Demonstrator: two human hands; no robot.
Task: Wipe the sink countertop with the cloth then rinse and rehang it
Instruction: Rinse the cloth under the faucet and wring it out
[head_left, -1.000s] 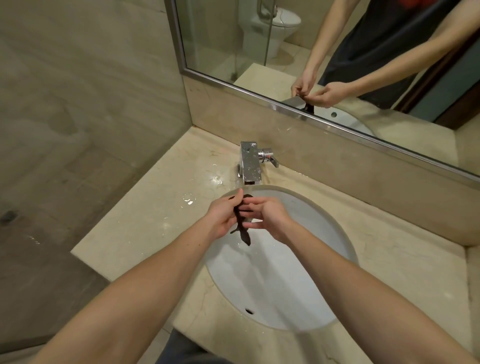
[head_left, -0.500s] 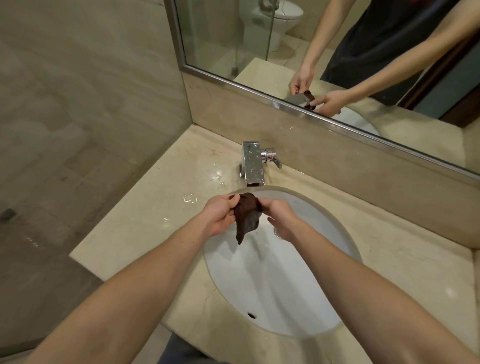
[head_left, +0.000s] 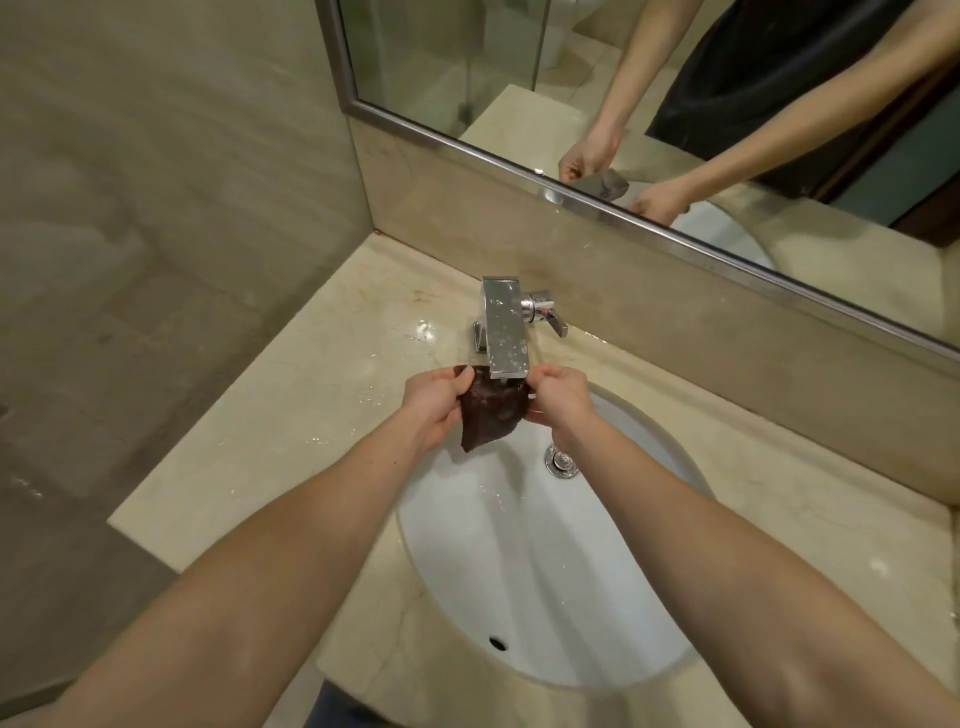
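Cloth (head_left: 491, 410) is opened out flat now, stretched between both hands right under the spout of the tap (head_left: 504, 327). A second ago it was wrung into a skinny twist, and half a second ago it was dangling loose a bit below the tap. So it's gone from rope to sheet and come up closer to the tap. The hands have also spread further apart. The drain plug (head_left: 561, 461), which the right hand covered before, now shows just below the right wrist.

On the grip: left hand (head_left: 434, 402) pinches the cloth's upper left edge, with the thumb on top and the fingers curled underneath. Right hand (head_left: 561, 400) pinches the upper right corner the same way. Both grips are closed tight on the fabric and hold nothing else. The cloth spans the gap between the two grips. Its top edge is tucked behind the end of the spout, and its lower corner hangs down on the left-hand side. It sits over the end of the sink (head_left: 545, 571) nearest the tap, and as far as I can see it touches neither the basin nor the table (head_left: 291, 415). I can't really tell if water is running onto it.

Count-wise:
- one cloth and two hands
- one tap with one lever (head_left: 550, 312) on its right
- one sink with one drain plug and one overflow hole (head_left: 497, 643) at the end far from the tap
- one mirror (head_left: 467, 67) behind the tap, showing the same hands and cloth

There are wet patches on the table left of the tap.
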